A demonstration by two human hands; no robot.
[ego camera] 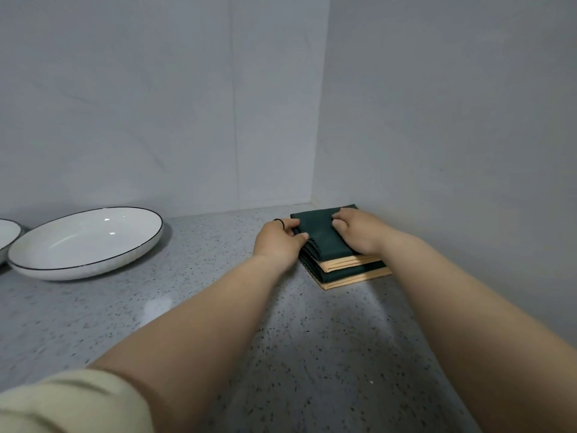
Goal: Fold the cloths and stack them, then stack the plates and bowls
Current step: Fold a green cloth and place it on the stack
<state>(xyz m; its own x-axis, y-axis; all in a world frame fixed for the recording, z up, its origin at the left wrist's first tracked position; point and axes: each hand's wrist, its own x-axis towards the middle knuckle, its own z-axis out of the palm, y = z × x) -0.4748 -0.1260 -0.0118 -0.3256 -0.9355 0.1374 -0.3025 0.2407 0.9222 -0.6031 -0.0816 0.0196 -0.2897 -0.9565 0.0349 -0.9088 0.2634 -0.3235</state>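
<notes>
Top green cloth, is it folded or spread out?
Folded: the green cloth lies as a compact rectangle atop the stack, layered edges showing at its left.

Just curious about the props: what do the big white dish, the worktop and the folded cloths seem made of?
The dish: likely glazed ceramic, glossy white, bright highlights, thin black rim. The worktop: perhaps polished stone or composite, grey with dark speckles, faint sheen. The dark green cloth and tan cloths: matte fabric; stitched edge on the green; fibre unclear.
</notes>
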